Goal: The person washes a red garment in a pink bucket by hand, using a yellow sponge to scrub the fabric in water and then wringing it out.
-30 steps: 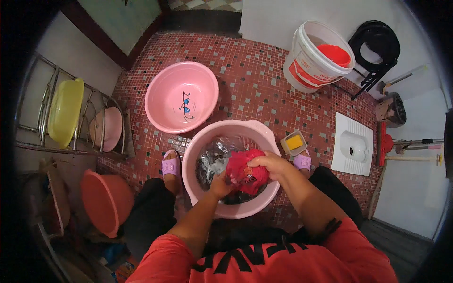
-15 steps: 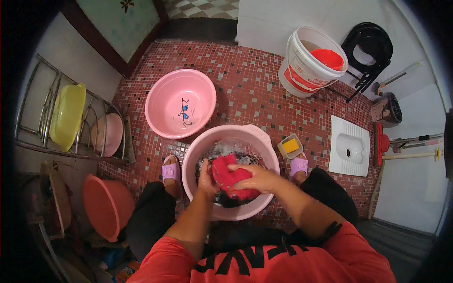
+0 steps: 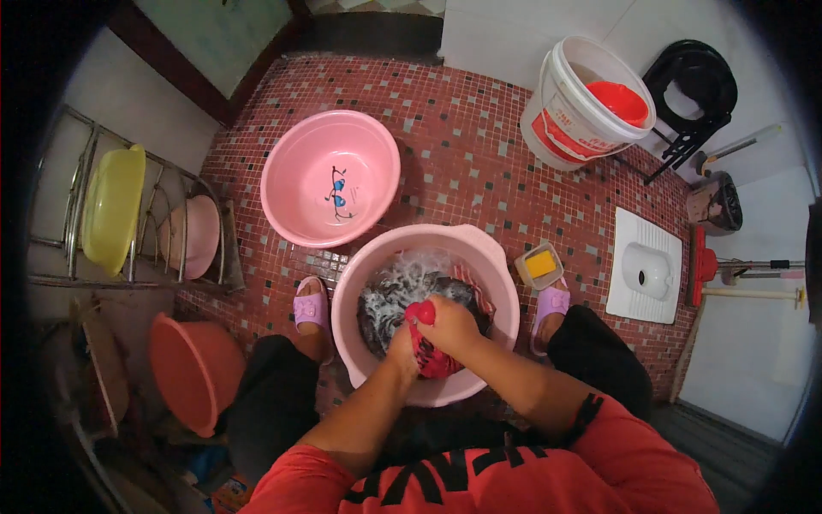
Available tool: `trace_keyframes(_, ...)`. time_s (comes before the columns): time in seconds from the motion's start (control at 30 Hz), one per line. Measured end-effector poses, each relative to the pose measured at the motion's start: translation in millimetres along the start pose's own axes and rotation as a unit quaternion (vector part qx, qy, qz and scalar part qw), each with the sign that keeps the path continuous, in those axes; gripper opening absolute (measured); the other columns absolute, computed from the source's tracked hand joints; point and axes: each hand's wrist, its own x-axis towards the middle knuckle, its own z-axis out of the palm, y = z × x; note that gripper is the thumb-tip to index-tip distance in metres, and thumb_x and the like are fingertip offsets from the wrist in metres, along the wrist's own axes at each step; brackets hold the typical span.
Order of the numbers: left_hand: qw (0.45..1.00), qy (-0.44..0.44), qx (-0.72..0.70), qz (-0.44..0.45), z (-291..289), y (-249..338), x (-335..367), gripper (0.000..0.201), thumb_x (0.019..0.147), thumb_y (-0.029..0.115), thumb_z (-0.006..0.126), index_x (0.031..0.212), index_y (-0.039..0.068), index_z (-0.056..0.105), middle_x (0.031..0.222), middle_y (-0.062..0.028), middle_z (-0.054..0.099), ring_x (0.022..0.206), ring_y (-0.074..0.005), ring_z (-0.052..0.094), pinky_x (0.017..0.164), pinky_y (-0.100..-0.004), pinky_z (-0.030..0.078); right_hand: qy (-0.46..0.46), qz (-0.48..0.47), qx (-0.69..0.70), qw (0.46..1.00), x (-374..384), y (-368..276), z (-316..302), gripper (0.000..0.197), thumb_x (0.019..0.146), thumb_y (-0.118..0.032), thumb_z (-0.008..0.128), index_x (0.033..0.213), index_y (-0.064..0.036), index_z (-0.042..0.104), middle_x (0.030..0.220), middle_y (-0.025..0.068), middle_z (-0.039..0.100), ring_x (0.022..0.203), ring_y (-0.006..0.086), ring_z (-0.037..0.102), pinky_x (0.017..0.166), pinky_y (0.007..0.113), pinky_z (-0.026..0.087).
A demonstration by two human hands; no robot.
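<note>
A red cloth (image 3: 435, 360) is bunched up over the near pink basin (image 3: 390, 247), with both my hands closed around it. My left hand (image 3: 401, 351) grips its left side, and my right hand (image 3: 451, 327) is wrapped over the upper right part. A knob of red fabric bulges up between the hands, while the lower part hangs toward the basin's near side. Beneath them, dark wet laundry (image 3: 375, 322) lies in water with white suds (image 3: 413, 272). A striped reddish piece of fabric (image 3: 476, 291) shows at the right inside the basin.
Beyond stands a second pink basin (image 3: 295, 184). A yellow soap bar (image 3: 540, 264) sits in a small dish beside my right slipper (image 3: 552, 301). Farther right are a white bucket (image 3: 548, 111) and a squat toilet (image 3: 622, 283). An orange basin (image 3: 193, 377) and metal rack (image 3: 133, 278) stand left.
The red cloth went from loosely spread to tightly bunched. My hands came closer together and lower, and the dark laundry and suds show more. The view shifted slightly.
</note>
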Motion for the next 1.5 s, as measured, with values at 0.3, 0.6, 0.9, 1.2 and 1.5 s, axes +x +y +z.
trace_keyframes(0.3, 0.999, -0.001, -0.013, 0.03, -78, 5, 55, 0.041, 0.091, 0.034, 0.042, 0.116, 0.003, 0.049, 0.114, -0.0111, 0.055, 0.102, -0.0258, 0.054, 0.093, -0.042, 0.04, 0.063, 0.023, 0.036, 0.997, 23, 69, 13, 0.039, 0.07, -0.015, 0.063, 0.108, -0.0123, 0.055, 0.108, 0.0183, 0.054, 0.098, 0.0338, 0.053, 0.082, 0.04, 0.045)
trace_keyframes(0.6, 0.994, -0.051, 0.069, -0.071, -110, -7, 77, 0.022, 0.083, 0.017, 0.053, 0.102, 0.006, 0.051, 0.096, -0.0072, 0.059, 0.086, -0.0201, 0.058, 0.07, -0.0305, 0.048, -0.37, 0.183, -0.104, 0.905, 35, 121, 45, 0.038, 0.077, -0.02, 0.055, 0.113, -0.0075, 0.054, 0.113, 0.0192, 0.054, 0.099, 0.0325, 0.055, 0.083, 0.041, 0.045)
trace_keyframes(0.9, 0.991, -0.083, 0.002, -0.103, -63, 8, 47, 0.059, 0.084, 0.055, 0.045, 0.114, 0.004, 0.053, 0.111, -0.0125, 0.057, 0.1, -0.0243, 0.055, 0.086, -0.0386, 0.044, -0.168, 0.015, 0.084, 0.982, -9, 28, 50, 0.031, 0.067, -0.028, 0.065, 0.092, -0.01, 0.06, 0.085, 0.0164, 0.062, 0.082, 0.0343, 0.059, 0.073, 0.043, 0.047)
trace_keyframes(1.2, 0.983, -0.055, 0.155, -0.077, -53, 12, 26, 0.04, 0.087, 0.038, 0.047, 0.108, 0.005, 0.057, 0.106, -0.0124, 0.059, 0.095, -0.0251, 0.058, 0.084, -0.0387, 0.046, -0.106, -0.088, 0.043, 0.99, -31, -33, 17, 0.036, 0.074, -0.035, 0.062, 0.097, -0.0083, 0.052, 0.093, 0.0177, 0.057, 0.088, 0.0355, 0.056, 0.072, 0.044, 0.046)
trace_keyframes(1.5, 0.992, -0.116, -0.044, 0.015, -14, 25, 57, 0.032, 0.081, 0.017, 0.046, 0.11, 0.003, 0.052, 0.111, -0.0132, 0.056, 0.102, -0.0285, 0.054, 0.092, -0.0428, 0.04, 0.048, 0.005, 0.043, 0.998, 47, 37, -5, 0.032, 0.078, -0.03, 0.06, 0.099, -0.0065, 0.053, 0.099, 0.0183, 0.055, 0.087, 0.0377, 0.055, 0.075, 0.042, 0.045)
